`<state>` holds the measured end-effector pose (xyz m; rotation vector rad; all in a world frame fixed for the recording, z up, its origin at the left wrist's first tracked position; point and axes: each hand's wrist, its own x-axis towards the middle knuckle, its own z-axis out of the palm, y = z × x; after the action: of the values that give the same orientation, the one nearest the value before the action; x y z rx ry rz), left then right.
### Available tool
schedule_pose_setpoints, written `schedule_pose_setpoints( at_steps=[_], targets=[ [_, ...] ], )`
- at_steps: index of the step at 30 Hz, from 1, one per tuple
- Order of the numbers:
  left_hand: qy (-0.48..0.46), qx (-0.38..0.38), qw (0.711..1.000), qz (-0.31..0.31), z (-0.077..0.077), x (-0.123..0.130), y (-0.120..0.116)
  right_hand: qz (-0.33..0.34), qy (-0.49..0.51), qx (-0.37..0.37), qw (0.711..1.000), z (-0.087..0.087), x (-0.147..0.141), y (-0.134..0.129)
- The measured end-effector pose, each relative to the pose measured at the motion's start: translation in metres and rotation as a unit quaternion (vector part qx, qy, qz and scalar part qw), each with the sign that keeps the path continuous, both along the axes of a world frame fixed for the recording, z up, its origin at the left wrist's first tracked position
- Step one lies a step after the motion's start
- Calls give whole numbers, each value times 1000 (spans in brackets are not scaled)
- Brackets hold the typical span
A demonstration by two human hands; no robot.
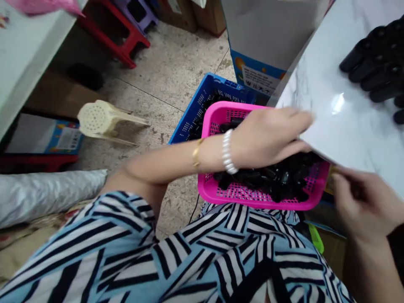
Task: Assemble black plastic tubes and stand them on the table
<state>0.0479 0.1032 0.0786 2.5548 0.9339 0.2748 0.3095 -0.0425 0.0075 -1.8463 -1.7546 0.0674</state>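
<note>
My left hand (271, 134) reaches across the pink basket (210, 191), a little blurred. Its fingers and thumb close around the near edge of a white marbled tabletop (341, 134). Farther right, my right hand (366, 202) is curled at the same edge, with its fingertips pinched at the rim; part of it is hidden under the top. Many glossy black small pieces (268, 179) fill the basket, which sits against my body. On the tabletop, several black cylindrical pieces (375, 63) stand or lie grouped in rows.
A blue crate (189, 113) with more black pieces stands behind the basket. Beyond it is a large cardboard box (261, 63). To the left are a cream plastic stool (97, 118), a red stool (126, 46) and another table (38, 46). Speckled floor (170, 54) lies between them.
</note>
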Motion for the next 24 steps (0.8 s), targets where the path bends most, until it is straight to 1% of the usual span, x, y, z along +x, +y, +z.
schedule_pose_setpoints(
  at_steps=[2,3,4,6,7,8,9,11,13,15,17,19,20,22,24],
  targets=[
    [6,-58,998,14,-29,-54,-37,104,41,-26,993,-9,-27,-17],
    [21,-63,997,25,-46,-73,-55,144,54,-36,987,-15,-39,-20],
    [44,-55,997,39,-63,-88,-73,169,49,-50,983,-20,-50,-19],
    [81,-37,994,62,-91,-104,-104,202,-16,-88,975,-29,-68,-10],
    [94,-28,992,79,-100,-107,-116,217,-64,-107,968,-33,-75,-4],
    [104,-22,989,98,-106,-108,-126,232,-111,-124,958,-36,-81,1],
    [111,-21,986,122,-110,-108,-133,248,-150,-138,947,-37,-86,6],
    [114,-31,979,168,-111,-108,-140,272,-195,-155,930,-35,-93,10],
    [90,-52,976,193,-109,-108,-141,276,-202,-164,925,-28,-97,11],
    [23,-67,975,211,-108,-108,-138,271,-183,-168,930,-19,-104,12],
    [-66,-65,967,237,-107,-107,-133,259,-171,-169,935,-16,-118,17],
    [-137,-43,954,262,-106,-106,-128,242,-195,-178,933,-19,-139,26],
    [-157,-26,950,267,-105,-106,-126,237,-216,-188,928,-24,-150,32],
    [-176,8,946,271,-103,-106,-122,234,-242,-207,919,-34,-170,44],
    [-183,41,943,276,-101,-107,-119,227,-236,-205,922,-41,-180,52]
  ],
)
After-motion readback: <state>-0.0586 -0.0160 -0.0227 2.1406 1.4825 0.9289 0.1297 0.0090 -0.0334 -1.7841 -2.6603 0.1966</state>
